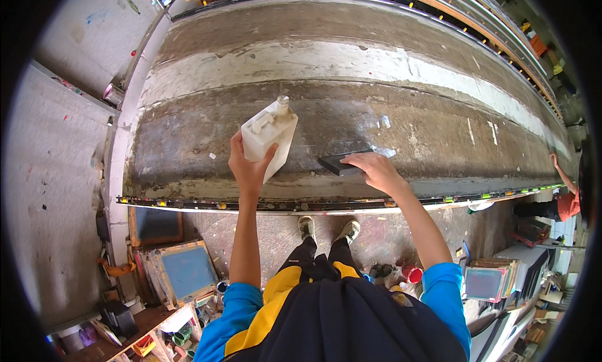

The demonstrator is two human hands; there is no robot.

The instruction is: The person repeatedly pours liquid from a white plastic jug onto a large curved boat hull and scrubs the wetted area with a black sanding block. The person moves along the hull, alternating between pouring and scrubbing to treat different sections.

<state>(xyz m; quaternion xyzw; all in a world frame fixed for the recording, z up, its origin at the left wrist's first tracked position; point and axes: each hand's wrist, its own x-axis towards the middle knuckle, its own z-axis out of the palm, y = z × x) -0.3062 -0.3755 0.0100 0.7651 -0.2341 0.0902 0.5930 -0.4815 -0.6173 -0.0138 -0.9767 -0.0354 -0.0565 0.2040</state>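
My left hand (249, 164) grips a whitish plastic jug (271, 133) by its sides, with its capped or open neck pointing up and away; I cannot tell which. The jug is over the near part of a long, stained table (207, 123). To its right, my right hand (373, 169) has its fingers on a flat, dark rectangular block (343, 162), which lies at a slant on the table top. A shiny pale patch (384, 152) shows on the surface just beyond that block.
A rail (282, 205) with small coloured clips runs along the table's near edge. Framed screens (188, 271) lean below on the left, more screens (486, 282) at right. Paint cans and containers (411, 274) crowd the floor. Another person (567, 202) stands at the far right, one arm on the table.
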